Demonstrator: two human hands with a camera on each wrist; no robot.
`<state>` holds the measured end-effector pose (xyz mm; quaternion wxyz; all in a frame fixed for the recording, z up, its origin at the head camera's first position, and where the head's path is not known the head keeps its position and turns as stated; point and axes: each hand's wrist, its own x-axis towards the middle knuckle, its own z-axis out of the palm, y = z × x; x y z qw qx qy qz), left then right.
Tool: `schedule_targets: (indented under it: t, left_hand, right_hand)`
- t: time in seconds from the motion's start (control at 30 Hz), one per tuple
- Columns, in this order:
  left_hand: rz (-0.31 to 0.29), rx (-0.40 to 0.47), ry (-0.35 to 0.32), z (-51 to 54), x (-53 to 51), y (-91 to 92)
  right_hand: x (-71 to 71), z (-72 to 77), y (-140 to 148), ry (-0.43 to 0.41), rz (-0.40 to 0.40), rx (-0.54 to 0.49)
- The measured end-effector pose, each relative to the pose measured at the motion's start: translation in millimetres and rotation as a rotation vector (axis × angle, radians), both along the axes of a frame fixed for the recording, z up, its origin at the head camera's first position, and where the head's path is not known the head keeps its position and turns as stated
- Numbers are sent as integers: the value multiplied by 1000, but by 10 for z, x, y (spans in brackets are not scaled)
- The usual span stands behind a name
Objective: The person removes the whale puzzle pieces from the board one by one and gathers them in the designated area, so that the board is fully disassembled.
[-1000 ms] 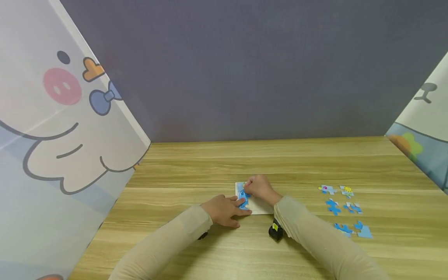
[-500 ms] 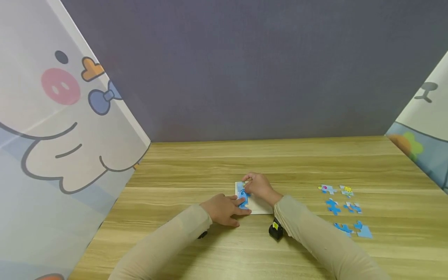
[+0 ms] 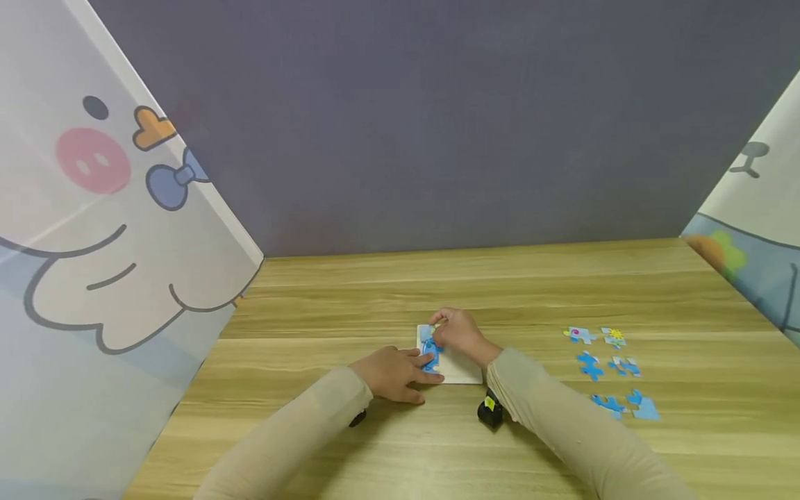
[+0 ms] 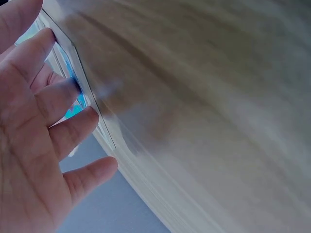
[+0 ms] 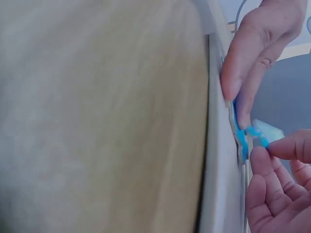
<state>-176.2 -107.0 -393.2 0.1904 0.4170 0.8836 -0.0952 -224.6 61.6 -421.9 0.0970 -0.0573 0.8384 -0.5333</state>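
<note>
A white puzzle board [image 3: 464, 375] lies on the wooden table, with blue puzzle pieces [image 3: 428, 359] along its left side. My left hand [image 3: 392, 375] rests on the board's lower left with its fingers spread and fairly straight, pressing a blue piece. Over the upper left of the board, my right hand [image 3: 461, 336] pinches a light-blue puzzle piece [image 5: 265, 132] between thumb and finger. In the right wrist view that piece stands tilted up from the board, close to the left fingertips. Its lower edge is partly hidden by the fingers.
Several loose puzzle pieces lie in rows at the right, among them one with a yellow sun [image 3: 615, 336], a blue one [image 3: 589, 366] and a pale-blue corner [image 3: 646, 410]. A grey panel [image 3: 437, 139] rises behind the table [image 3: 350, 292]; printed panels [image 3: 81, 278] flank it.
The head view has shifted slightly. My right fingers have lifted and stretched a little at the board's upper left, still with the piece. My left hand stays in place on the board.
</note>
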Motion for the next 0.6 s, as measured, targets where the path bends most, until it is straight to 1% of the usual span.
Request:
schedule_targets:
  t: [0.1, 0.23, 0.47, 0.6]
  left_hand:
    - [1, -1, 2, 20, 9, 6]
    - [1, 0, -1, 41, 15, 12]
    - [29, 11, -32, 60, 29, 17]
    - [-2, 4, -1, 67, 36, 16]
  right_hand:
    - [10, 25, 14, 1, 16, -29]
    - [17, 59, 49, -5, 49, -37]
    - [13, 86, 160, -9, 100, -62]
    - [4, 96, 243, -12, 99, -57]
